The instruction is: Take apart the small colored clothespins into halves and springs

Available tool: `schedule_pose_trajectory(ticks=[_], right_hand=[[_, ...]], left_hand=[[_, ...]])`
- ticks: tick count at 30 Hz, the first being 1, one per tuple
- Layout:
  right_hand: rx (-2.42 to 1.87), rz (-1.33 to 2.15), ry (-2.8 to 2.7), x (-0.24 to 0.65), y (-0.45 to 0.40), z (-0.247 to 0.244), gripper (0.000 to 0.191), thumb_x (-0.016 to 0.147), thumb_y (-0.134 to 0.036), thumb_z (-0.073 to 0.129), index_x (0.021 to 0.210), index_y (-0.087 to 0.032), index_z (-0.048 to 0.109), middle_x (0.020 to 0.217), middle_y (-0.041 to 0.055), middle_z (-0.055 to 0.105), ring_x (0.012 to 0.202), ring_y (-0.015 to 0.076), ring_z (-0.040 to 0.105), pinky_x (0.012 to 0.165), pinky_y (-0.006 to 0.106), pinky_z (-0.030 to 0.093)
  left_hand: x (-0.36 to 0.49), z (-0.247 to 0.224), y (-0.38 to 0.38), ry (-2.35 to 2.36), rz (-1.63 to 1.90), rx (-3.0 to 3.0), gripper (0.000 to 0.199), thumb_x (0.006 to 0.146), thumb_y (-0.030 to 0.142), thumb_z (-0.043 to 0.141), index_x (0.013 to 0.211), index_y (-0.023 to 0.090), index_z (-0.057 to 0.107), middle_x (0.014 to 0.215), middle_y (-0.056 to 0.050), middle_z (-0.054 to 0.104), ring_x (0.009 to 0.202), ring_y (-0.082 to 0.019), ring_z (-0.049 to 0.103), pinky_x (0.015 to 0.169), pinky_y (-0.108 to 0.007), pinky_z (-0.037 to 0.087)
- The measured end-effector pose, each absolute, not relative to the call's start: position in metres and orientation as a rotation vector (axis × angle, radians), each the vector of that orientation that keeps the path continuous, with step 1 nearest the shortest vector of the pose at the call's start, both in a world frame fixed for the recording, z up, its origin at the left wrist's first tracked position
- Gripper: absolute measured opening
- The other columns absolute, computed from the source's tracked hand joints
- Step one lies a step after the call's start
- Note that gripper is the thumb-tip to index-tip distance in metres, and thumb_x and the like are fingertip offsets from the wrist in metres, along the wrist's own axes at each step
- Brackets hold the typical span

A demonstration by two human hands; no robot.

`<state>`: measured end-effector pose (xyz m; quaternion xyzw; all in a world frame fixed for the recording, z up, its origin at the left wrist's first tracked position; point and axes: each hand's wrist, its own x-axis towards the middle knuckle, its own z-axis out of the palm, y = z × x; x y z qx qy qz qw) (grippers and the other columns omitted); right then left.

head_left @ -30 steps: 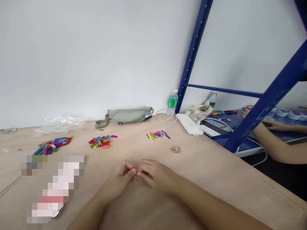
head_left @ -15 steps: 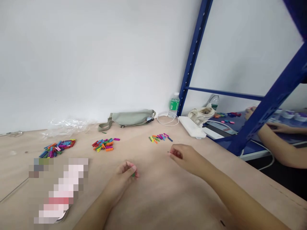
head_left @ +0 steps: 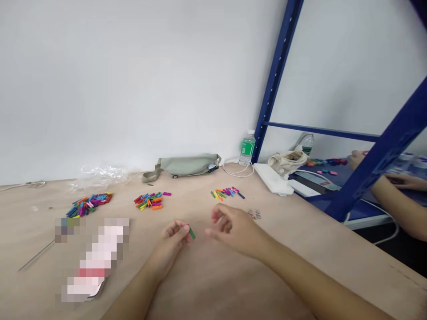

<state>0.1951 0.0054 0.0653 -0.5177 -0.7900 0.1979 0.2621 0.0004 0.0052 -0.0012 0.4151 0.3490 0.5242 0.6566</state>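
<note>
Between the thumb and fingers of my left hand (head_left: 175, 238) is a small green clothespin piece (head_left: 191, 232), its end sticking out to the right. My right hand (head_left: 233, 226) hovers to the right of it, thumb and fingers apart, with nothing visible in the grasp. Just beyond the right hand lies a little heap of small metal bits, seemingly springs (head_left: 255, 214), partly hidden by the hand. Colourful clothespins lie in a middle pile (head_left: 149, 201) and a left pile (head_left: 88, 204). A smaller group of coloured pieces (head_left: 227, 193) lies farther back.
A grey-green waist bag (head_left: 190, 164), a green-labelled bottle (head_left: 247, 149) and crumpled clear plastic (head_left: 100, 177) line the wall. A white box (head_left: 272, 179) sits by the blue rack (head_left: 271, 66). Another person's arm (head_left: 396, 204) shows at right. A pixelated object (head_left: 100, 258) lies front left.
My right hand has moved left toward my left hand, and its fingers have parted. The metal bits have come into view. More of the green piece shows in my left hand.
</note>
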Motion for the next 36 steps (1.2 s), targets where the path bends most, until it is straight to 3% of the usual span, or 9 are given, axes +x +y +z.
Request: schedule_pose_trajectory(ticks=[2,5,11,15,19,25,28,32,36], right_hand=[[-1.178,0.743,-2.098,0.167,-0.002,0.058,0.025,0.067,-0.035,0.059,0.084,-0.019,0.051,0.078,0.002,0.059,0.06,0.0122,0.055,0.05,0.021,0.04],[-0.983,0.827,-2.059,0.145,0.004,0.042,0.008,0.07,-0.025,0.055,0.077,-0.02,0.053,0.073,0.0013,0.061,0.063,0.0137,0.057,0.056,0.022,0.043],[-1.229,0.508,-2.096,0.178,0.064,0.036,0.008,0.068,-0.014,0.05,0.074,-0.016,0.055,0.07,0.0022,0.06,0.064,0.0133,0.055,0.059,0.023,0.041],[-1.387,0.356,-2.045,0.212,0.095,0.043,0.01,0.067,-0.011,0.046,0.067,-0.014,0.055,0.07,0.005,0.06,0.068,0.0153,0.053,0.066,0.027,0.038],[-1.409,0.325,-2.044,0.214,0.088,0.04,0.01,0.067,-0.014,0.048,0.068,-0.015,0.058,0.081,0.0071,0.061,0.081,0.0177,0.053,0.073,0.028,0.037],[-1.295,0.711,-1.887,0.181,0.041,0.021,0.017,0.069,-0.027,0.051,0.074,-0.016,0.062,0.075,0.0031,0.061,0.066,0.0147,0.054,0.061,0.025,0.041],[-1.238,0.973,-1.672,0.166,0.024,0.011,0.017,0.069,-0.03,0.053,0.071,-0.015,0.06,0.068,0.0019,0.059,0.063,0.0137,0.053,0.057,0.023,0.042],[-1.165,1.103,-1.52,0.157,0.012,0.005,0.015,0.068,-0.029,0.057,0.072,-0.015,0.056,0.065,0.0006,0.055,0.06,0.0122,0.051,0.055,0.023,0.042],[-0.946,1.146,-1.572,0.157,0.005,0.011,0.019,0.068,-0.029,0.061,0.08,-0.016,0.055,0.076,0.0027,0.058,0.07,0.0133,0.054,0.065,0.026,0.045]], left_hand=[[0.0,-0.001,0.005,0.822,1.181,1.01,0.024,0.064,0.036,0.063,0.075,0.016,0.056,0.06,0.001,0.055,0.058,-0.011,0.049,0.061,-0.024,0.038],[-0.003,0.0,0.006,0.875,1.17,1.154,0.026,0.067,0.039,0.059,0.079,0.016,0.056,0.065,0.0,0.057,0.066,-0.014,0.051,0.067,-0.026,0.039],[-0.027,-0.004,0.023,1.226,1.199,1.631,0.023,0.069,0.032,0.056,0.089,0.02,0.058,0.089,-0.005,0.058,0.086,-0.021,0.052,0.079,-0.034,0.038],[-0.049,-0.015,0.039,1.626,1.184,2.023,0.033,0.068,0.025,0.055,0.101,0.02,0.056,0.111,-0.01,0.052,0.108,-0.028,0.04,0.092,-0.044,0.027],[-0.06,-0.024,0.047,1.893,1.006,2.217,0.046,0.072,0.031,0.049,0.116,0.018,0.047,0.126,-0.013,0.041,0.12,-0.032,0.026,0.096,-0.048,0.019],[-0.062,-0.023,0.05,1.855,0.967,2.216,0.043,0.076,0.026,0.043,0.117,0.016,0.047,0.117,-0.013,0.048,0.111,-0.029,0.038,0.092,-0.044,0.027],[-0.061,-0.019,0.05,1.792,1.034,2.137,0.032,0.076,0.023,0.042,0.104,0.017,0.057,0.103,-0.013,0.053,0.1,-0.027,0.045,0.086,-0.042,0.033],[-0.043,-0.006,0.034,1.535,1.162,1.865,0.019,0.07,0.032,0.053,0.077,0.02,0.066,0.085,-0.008,0.058,0.084,-0.025,0.052,0.078,-0.037,0.038],[-0.008,0.014,0.001,1.065,1.206,1.326,0.029,0.071,0.044,0.051,0.081,0.02,0.064,0.08,-0.004,0.063,0.078,-0.02,0.055,0.072,-0.03,0.042]])
